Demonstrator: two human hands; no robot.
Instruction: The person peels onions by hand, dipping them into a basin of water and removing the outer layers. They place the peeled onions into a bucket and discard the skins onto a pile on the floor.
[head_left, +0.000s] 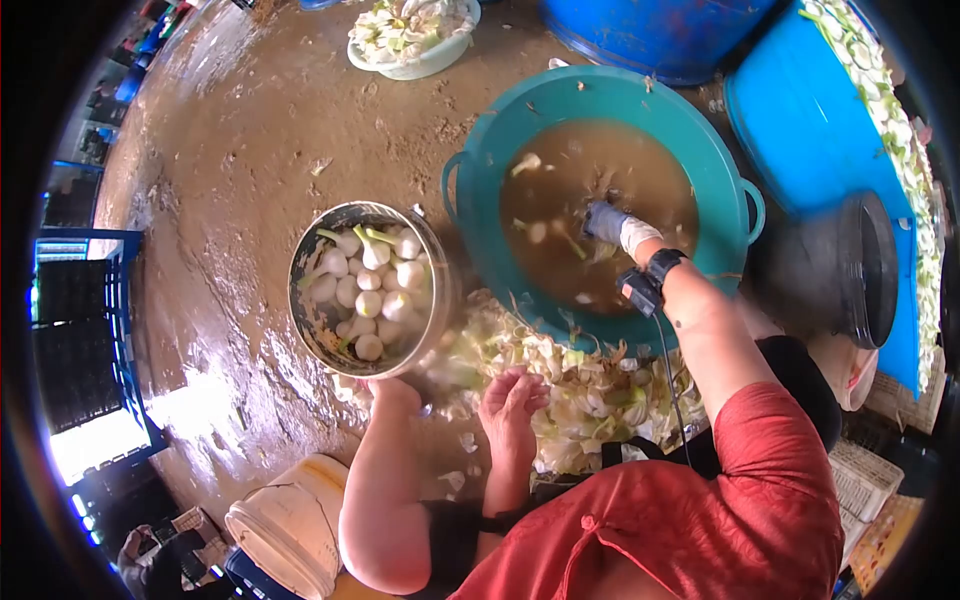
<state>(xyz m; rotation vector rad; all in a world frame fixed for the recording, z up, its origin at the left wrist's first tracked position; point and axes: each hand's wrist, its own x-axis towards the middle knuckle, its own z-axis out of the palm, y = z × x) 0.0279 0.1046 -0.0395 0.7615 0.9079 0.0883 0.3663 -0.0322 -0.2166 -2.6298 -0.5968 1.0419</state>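
Left hand (393, 392) is gripping the near rim of the metal bowl (312, 322) full of peeled white bulbs (370, 285). Right hand (612, 226) is dunked in the teal basin (480, 180) of muddy water, can't tell its grip. A second person's hand (512, 400) hovers half-curled over the peelings (560, 385).

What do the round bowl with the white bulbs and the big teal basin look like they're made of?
The round bowl looks like metal, probably steel: a thin grey rim with a dull shine, spattered with mud. The teal basin looks like moulded plastic: even teal colour, smooth matte walls and handles moulded at the sides. It holds murky brown water where the gloved right hand dips in.
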